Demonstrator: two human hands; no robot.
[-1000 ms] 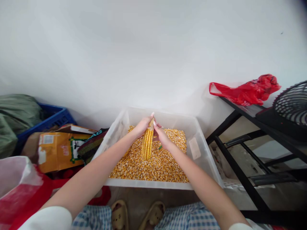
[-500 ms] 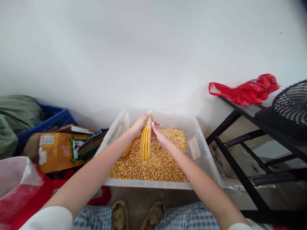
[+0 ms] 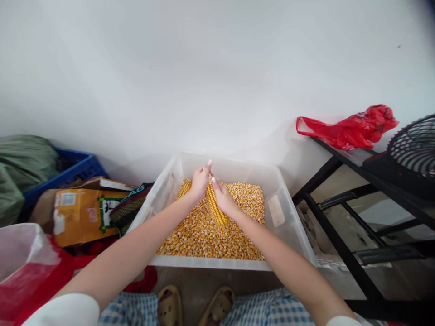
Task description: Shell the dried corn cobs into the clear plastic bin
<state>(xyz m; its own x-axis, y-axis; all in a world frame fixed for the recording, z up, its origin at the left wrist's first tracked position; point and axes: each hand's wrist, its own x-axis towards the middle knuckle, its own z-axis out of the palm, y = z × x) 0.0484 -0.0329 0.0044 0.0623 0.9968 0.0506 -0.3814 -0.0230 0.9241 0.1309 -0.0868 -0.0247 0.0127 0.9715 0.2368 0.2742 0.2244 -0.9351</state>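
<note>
An ear of corn [image 3: 216,209] with rows of yellow kernels slants over the loose kernels [image 3: 193,242], its lower end toward me and to the right. My right hand [image 3: 223,198] is wrapped round its right side, thumb near the top. My left hand [image 3: 200,181] closes at its upper tip, fingers partly hidden. Both thumbs almost meet there. Loose kernels fill the bottom of a translucent plastic bin [image 3: 288,213]. Another corn ear [image 3: 184,187] lies at the bin's back left, partly behind my left hand.
To the right stands a black metal rack [image 3: 326,217] bearing a red plastic bag [image 3: 360,127] and a black fan [image 3: 416,147]. On the left are a yellow package [image 3: 79,213], a blue crate [image 3: 81,170] and a red-and-white bag [image 3: 30,271]. A white wall [image 3: 217,81] rises behind.
The corn ear has swung from nearly straight to a slant, its lower end now further right. My left hand has turned over its tip, and my right hand has come round its side.
</note>
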